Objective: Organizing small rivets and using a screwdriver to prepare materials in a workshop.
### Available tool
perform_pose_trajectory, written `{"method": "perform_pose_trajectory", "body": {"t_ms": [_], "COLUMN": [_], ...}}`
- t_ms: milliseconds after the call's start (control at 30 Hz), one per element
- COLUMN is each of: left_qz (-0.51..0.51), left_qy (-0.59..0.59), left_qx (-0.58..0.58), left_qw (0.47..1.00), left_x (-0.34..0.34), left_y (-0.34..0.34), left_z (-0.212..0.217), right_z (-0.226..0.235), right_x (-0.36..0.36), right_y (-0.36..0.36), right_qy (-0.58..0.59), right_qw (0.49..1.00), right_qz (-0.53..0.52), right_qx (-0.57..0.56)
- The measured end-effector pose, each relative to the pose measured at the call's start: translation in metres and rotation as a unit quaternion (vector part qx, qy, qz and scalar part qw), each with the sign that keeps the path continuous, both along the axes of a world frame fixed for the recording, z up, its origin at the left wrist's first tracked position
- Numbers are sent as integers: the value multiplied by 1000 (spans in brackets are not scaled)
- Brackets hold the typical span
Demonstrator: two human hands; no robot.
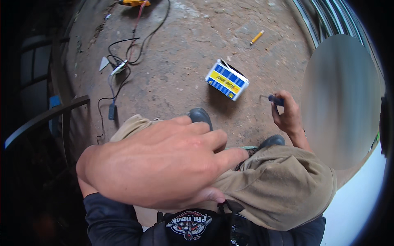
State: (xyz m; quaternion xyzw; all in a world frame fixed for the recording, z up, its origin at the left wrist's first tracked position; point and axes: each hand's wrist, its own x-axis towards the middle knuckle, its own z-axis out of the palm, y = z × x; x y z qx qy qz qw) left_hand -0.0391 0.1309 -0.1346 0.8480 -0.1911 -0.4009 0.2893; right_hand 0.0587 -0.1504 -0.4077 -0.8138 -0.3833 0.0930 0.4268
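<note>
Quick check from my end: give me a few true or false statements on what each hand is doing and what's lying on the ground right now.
1. The right hand holds a small dark-handled tool. True.
2. The left hand grips the blue and yellow box. False: it is raised near the camera, holding nothing; the box lies on the ground.
3. A yellow pencil-like stick lies beyond the box. True.
4. The cables lie right of the box. False: they lie to its left.

On the dirt floor [184, 53]: 1 blue-and-yellow carton [227, 79], 1 yellow pencil-like stick [257, 37], tangled black and red cables [127, 57], 1 white triangular scrap [104, 63]. Dark railing [45, 117] at left.
</note>
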Motion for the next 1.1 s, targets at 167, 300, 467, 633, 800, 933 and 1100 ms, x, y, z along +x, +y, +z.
{"method": "perform_pose_trajectory", "body": {"t_ms": [167,300,467,633,800,933,1100], "left_qz": [236,445,484,481,502,590,569], "left_qy": [-34,-172,-211,-266,-200,-125,-187], "left_qx": [-48,235,367,398,393,411,419], "left_qw": [970,847,766,734,744,684,683], "left_x": [28,35,36,78,110,88,87], "left_y": [71,187,271,291,323,353,336], "left_z": [-51,-197,-323,-349,-371,-405,-411], "right_z": [5,5,3,7,18,-1,-8], "right_x": [3,4,2,2,3,6,10], "right_y": [-5,-6,-6,-11,-15,-16,-17], "right_qy": [-15,-9,32,37,11,39,63], "right_qw": [1000,1000,999,996,994,996,991], "right_qz": [-10,-18,-38,-70,-107,-71,-83], "right_qx": [6,-4,-11,-30,-35,-35,-81]}}
